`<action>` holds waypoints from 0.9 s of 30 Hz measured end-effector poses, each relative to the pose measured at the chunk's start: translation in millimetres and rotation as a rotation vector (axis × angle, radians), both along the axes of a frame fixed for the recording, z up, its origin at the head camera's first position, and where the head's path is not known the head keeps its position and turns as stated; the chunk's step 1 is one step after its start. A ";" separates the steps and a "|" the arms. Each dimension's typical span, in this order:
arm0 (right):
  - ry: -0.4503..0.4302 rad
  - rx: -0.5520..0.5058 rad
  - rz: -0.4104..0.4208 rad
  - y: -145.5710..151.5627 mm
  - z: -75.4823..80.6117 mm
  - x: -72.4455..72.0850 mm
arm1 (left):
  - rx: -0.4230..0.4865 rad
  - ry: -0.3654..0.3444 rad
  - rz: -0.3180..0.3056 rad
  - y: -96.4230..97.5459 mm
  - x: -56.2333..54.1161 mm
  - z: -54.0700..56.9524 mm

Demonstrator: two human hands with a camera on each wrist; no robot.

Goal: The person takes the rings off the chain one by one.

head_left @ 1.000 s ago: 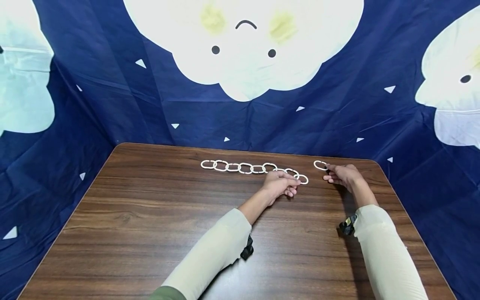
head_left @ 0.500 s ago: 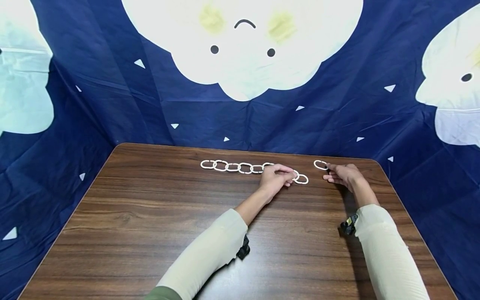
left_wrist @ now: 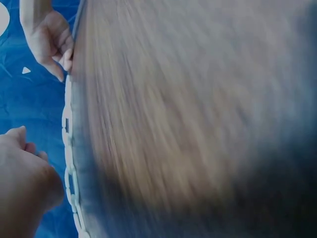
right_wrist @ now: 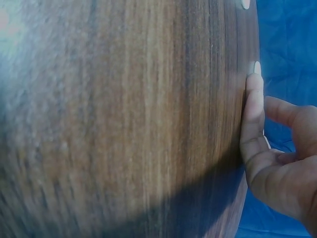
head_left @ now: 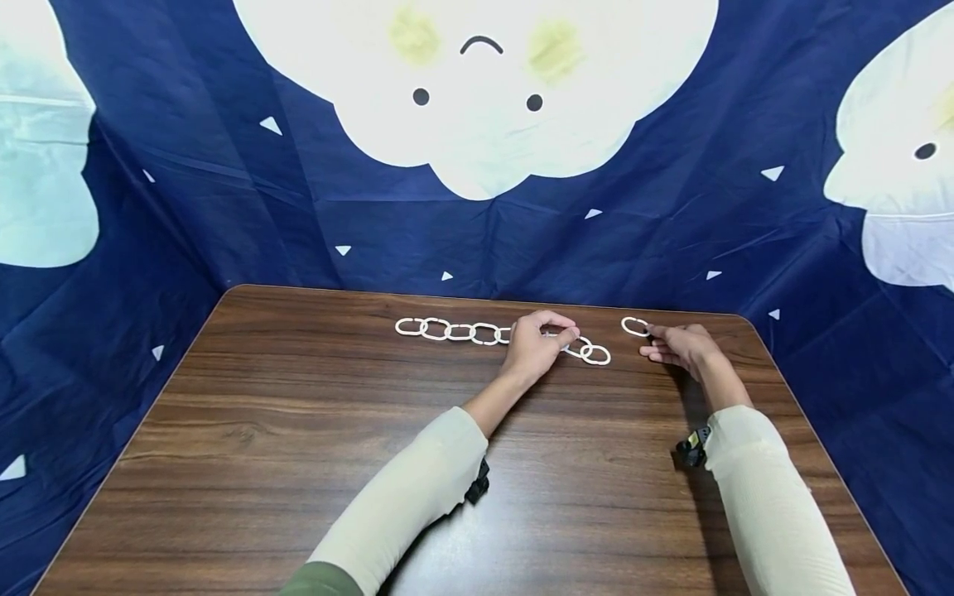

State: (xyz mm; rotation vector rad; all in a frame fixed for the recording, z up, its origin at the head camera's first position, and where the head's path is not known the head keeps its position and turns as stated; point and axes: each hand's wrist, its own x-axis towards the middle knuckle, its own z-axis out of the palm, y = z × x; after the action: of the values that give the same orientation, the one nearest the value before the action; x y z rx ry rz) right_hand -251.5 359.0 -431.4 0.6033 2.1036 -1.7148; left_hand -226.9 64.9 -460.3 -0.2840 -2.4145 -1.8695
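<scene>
A chain of white plastic links (head_left: pixel 484 334) lies across the far part of the table. My left hand (head_left: pixel 532 343) is over the chain's right half and hides some links; its thumb and index finger arch with a gap between them. In the left wrist view, the left hand (left_wrist: pixel 27 171) appears beside the chain (left_wrist: pixel 69 144) with loosely bent fingers and nothing visible in them. A separate white link (head_left: pixel 635 326) lies right of the chain. At its right end, extended fingers of my right hand (head_left: pixel 681 346) touch it. The right wrist view shows the right hand (right_wrist: pixel 277 153) low against the table.
The brown wooden table (head_left: pixel 298 455) ends just behind the chain. A dark blue cloth (head_left: pixel 522 248) with white clouds hangs behind and at both sides.
My left hand has slid leftward along the chain, from its right end link to links nearer the middle, uncovering the right end. The right hand stays by the separate link.
</scene>
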 end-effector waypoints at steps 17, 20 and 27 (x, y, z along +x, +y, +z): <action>-0.042 -0.047 -0.010 6.4 4.0 -3.3 | -0.603 0.248 -0.155 -8.5 -20.9 -8.2; -0.046 -0.036 -0.009 5.8 4.6 -3.6 | -0.685 0.260 -0.185 -6.8 -21.8 -10.5; -0.051 -0.046 -0.006 5.3 3.2 -5.0 | -0.713 0.338 -0.134 -4.3 -18.5 -22.2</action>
State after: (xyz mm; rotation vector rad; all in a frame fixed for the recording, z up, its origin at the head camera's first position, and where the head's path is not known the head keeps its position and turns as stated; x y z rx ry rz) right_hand -256.5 364.3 -428.2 0.6332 2.0246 -1.7275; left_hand -245.4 60.6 -482.5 -0.7417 -2.7430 -0.8177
